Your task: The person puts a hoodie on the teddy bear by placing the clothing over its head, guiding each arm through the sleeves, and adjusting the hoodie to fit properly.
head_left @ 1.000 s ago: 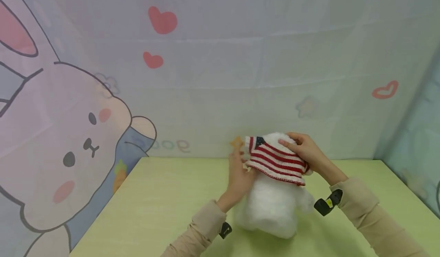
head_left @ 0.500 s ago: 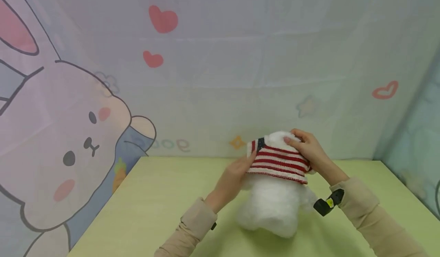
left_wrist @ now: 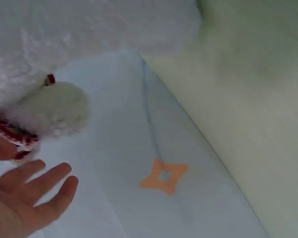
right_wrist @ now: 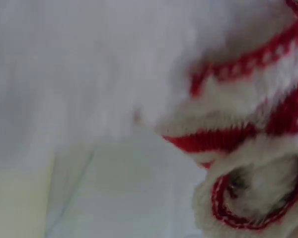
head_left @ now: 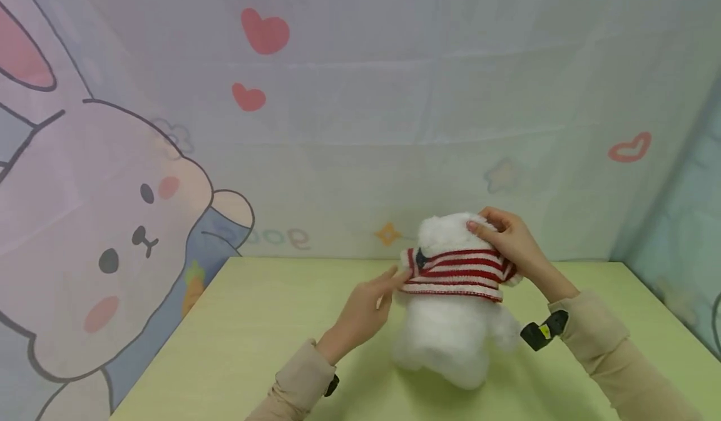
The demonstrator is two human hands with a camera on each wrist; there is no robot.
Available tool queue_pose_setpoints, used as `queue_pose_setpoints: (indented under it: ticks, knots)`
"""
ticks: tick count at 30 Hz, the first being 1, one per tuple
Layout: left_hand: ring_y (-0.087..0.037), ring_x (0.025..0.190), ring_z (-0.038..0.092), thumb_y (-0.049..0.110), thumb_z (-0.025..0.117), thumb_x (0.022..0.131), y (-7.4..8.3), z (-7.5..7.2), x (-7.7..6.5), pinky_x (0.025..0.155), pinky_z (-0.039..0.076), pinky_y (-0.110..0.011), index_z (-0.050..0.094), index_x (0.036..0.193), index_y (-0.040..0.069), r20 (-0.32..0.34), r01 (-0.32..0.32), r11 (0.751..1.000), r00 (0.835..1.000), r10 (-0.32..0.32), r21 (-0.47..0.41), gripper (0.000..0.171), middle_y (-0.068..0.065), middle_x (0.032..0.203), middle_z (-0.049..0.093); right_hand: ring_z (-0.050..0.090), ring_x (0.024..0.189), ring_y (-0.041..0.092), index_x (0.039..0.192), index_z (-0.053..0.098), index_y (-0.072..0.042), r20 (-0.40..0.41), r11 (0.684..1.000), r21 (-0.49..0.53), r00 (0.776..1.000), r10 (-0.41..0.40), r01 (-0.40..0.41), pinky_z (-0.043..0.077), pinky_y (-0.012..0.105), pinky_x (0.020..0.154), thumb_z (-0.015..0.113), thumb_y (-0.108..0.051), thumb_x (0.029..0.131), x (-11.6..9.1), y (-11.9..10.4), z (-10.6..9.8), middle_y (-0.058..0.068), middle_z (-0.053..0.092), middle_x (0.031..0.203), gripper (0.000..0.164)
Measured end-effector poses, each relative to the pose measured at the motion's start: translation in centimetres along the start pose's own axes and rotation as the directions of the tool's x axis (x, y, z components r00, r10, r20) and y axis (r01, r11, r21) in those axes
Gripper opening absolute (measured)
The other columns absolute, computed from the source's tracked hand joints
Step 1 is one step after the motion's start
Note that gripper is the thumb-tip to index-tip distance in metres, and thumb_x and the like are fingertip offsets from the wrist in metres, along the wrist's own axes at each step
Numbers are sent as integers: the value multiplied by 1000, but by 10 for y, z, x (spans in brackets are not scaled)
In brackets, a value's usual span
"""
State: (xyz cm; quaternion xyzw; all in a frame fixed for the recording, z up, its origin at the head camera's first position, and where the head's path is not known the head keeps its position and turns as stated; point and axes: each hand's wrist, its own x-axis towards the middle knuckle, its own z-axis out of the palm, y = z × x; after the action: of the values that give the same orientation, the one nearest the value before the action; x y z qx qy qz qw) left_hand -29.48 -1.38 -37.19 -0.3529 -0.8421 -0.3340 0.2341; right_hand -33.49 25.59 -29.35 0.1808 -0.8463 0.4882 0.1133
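A fluffy white stuffed animal (head_left: 447, 339) stands on the table in the head view, with a red-and-white striped knit sweater (head_left: 462, 274) round its upper body. My right hand (head_left: 512, 239) grips the side of its head, thumb in front, the other fingers partly hidden behind. At the left sleeve, my left hand (head_left: 363, 305) pinches the cuff with its fingertips. In the left wrist view the other fingers (left_wrist: 49, 181) are spread apart beside a rounded white paw (left_wrist: 59, 109). The right wrist view shows the other sleeve's open cuff (right_wrist: 258, 198) close up.
The pale green table (head_left: 270, 333) runs back to a cloth backdrop (head_left: 360, 127) printed with a large rabbit, hearts and stars. A similar cloth hangs at the right side. Each wrist wears a small black camera (head_left: 543, 330).
The sweater has come down from over the toy's head, so more white fur shows above it. My left hand has shifted left and down with the sleeve; the right hand stays on the head.
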Motion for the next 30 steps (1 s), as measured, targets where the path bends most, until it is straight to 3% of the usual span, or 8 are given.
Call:
queue_pose_setpoints:
  ticks: [4, 7, 9, 14, 17, 23, 27, 30]
  knots:
    - [-18, 71, 62, 6, 47, 89, 22, -7, 2, 58, 46, -24, 52, 126, 14, -81, 146, 988, 985, -151, -58, 38, -19, 129, 48, 49, 56, 11, 83, 52, -9, -59, 989, -141, 997, -54, 45, 42, 27, 51, 54, -36, 87, -3, -5, -3, 0, 55, 72, 27]
    - [-34, 116, 48, 25, 49, 90, 49, -8, 5, 85, 46, -46, 46, 131, 16, -44, 209, 978, 977, -209, -5, 42, -19, 135, 42, 43, 52, 10, 79, 49, -8, -128, 977, -211, 990, -66, 38, 38, 26, 48, 53, -37, 88, -6, -9, -1, 2, 48, 66, 30]
    - [-38, 118, 44, 38, 49, 88, 67, -7, 6, 83, 45, -51, 40, 135, 19, 20, 236, 968, 971, -238, 85, 51, -20, 139, 36, 41, 51, 11, 77, 48, -7, -175, 968, -246, 981, -82, 37, 36, 26, 48, 53, -35, 88, -8, -13, 2, 3, 43, 62, 31]
    - [-38, 105, 48, 54, 52, 81, 86, 9, 7, 62, 47, -41, 18, 143, 24, 114, 187, 918, 964, -240, 349, 76, -21, 137, 35, 39, 51, 14, 75, 43, -5, -261, 952, -306, 958, -117, 32, 33, 26, 46, 51, -30, 90, -11, -25, 6, 5, 39, 60, 30]
    - [-41, 107, 44, 56, 58, 76, 82, 20, 10, 62, 46, -41, 2, 144, 26, 106, 158, 907, 971, -215, 391, 94, -23, 137, 31, 41, 51, 16, 78, 40, -4, -247, 956, -292, 965, -84, 9, 35, 27, 44, 49, -32, 90, -13, -34, 7, 7, 39, 62, 32]
    - [-51, 125, 22, 55, 71, 64, 69, 27, 20, 85, 31, -67, -8, 143, 30, 38, 262, 960, 963, -267, 103, 114, -17, 148, 12, 58, 73, 26, 93, 38, -1, -100, 986, -161, 995, 21, -37, 46, 26, 53, 49, -37, 89, -18, -46, 8, 22, 52, 98, 37]
    - [-41, 122, 32, 46, 76, 63, 55, 29, 27, 88, 31, -62, 3, 144, 24, -127, 298, 954, 946, -297, -14, 111, -15, 142, 27, 54, 97, 33, 108, 40, 1, 14, 999, 24, 1000, 22, -22, 52, 30, 67, 48, -32, 91, -23, -51, 13, 23, 46, 118, 38]
    - [-34, 114, 44, 31, 76, 66, 40, 28, 29, 89, 39, -52, 19, 142, 14, -266, 228, 970, 933, -243, -87, 96, -16, 132, 41, 50, 106, 32, 117, 41, -1, 79, 994, 98, 996, -47, 39, 53, 32, 73, 47, -27, 92, -28, -52, 19, 21, 45, 122, 36]
